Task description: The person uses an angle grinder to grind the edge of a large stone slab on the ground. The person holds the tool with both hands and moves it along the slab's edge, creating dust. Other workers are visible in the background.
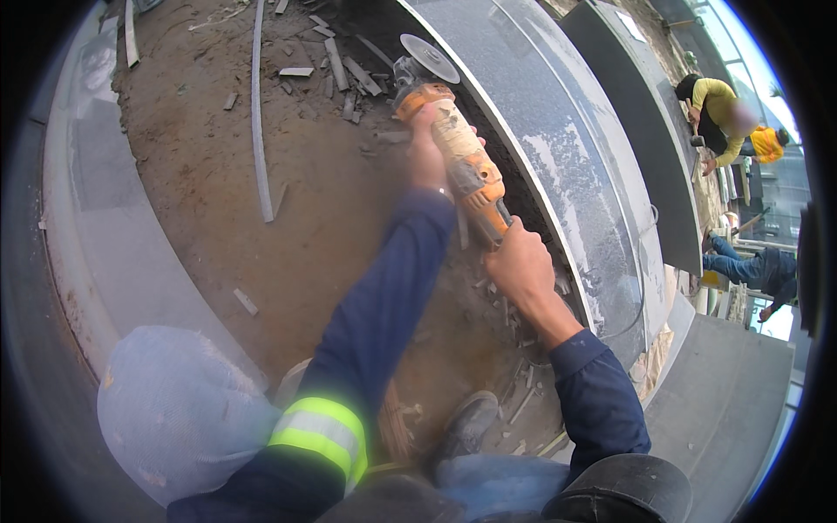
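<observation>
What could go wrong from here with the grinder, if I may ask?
The bare left hand grips the angle grinder close behind its disc, so a slip might cut it. The disc is near the grey slab's edge; contact could cause kickback. Loose strips lying nearby might fly if struck.
</observation>
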A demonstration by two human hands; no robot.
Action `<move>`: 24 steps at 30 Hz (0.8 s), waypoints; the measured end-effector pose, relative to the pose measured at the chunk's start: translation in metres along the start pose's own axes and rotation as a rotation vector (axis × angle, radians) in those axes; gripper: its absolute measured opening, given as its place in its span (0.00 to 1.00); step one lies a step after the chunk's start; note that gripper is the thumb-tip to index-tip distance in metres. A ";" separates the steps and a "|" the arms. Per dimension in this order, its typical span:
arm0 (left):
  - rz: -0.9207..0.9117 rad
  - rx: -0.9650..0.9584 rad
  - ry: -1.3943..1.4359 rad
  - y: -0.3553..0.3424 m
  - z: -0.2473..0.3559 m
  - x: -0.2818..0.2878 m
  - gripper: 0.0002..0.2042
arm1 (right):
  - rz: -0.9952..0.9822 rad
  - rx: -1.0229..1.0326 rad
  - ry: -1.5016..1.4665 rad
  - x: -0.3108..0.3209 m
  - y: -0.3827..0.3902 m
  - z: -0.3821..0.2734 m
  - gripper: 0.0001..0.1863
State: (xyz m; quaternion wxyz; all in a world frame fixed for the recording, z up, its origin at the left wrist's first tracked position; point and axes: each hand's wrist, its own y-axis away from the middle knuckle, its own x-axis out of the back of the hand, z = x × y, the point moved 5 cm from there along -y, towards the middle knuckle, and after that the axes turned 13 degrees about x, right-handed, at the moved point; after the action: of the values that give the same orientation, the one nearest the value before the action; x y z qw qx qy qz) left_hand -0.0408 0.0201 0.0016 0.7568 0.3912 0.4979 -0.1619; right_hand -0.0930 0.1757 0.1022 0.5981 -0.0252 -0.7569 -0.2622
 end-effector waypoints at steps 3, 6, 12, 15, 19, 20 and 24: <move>0.005 0.000 -0.002 -0.001 -0.001 0.000 0.35 | 0.019 0.015 0.026 0.001 0.002 -0.002 0.19; -0.001 -0.006 -0.010 -0.001 -0.001 -0.001 0.35 | 0.026 0.016 0.030 -0.001 0.001 0.001 0.20; -0.009 -0.011 -0.007 -0.004 -0.001 -0.001 0.35 | 0.013 -0.003 0.029 0.003 0.002 -0.003 0.20; -0.003 -0.005 -0.007 -0.005 -0.001 0.001 0.35 | 0.016 0.001 0.033 0.001 0.001 -0.002 0.20; -0.011 -0.005 -0.017 -0.007 -0.001 0.003 0.35 | 0.017 0.003 0.030 0.000 0.002 -0.003 0.20; -0.016 0.001 -0.012 -0.007 -0.002 0.002 0.34 | 0.018 0.000 0.031 0.000 0.002 -0.003 0.20; -0.037 0.011 0.000 -0.008 -0.002 0.002 0.34 | 0.009 -0.004 0.022 0.000 0.001 -0.003 0.21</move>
State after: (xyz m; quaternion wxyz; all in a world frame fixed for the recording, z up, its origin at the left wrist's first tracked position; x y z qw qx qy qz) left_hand -0.0459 0.0166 -0.0041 0.7516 0.3862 0.5040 -0.1787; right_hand -0.0901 0.1758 0.1029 0.6074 -0.0270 -0.7497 -0.2614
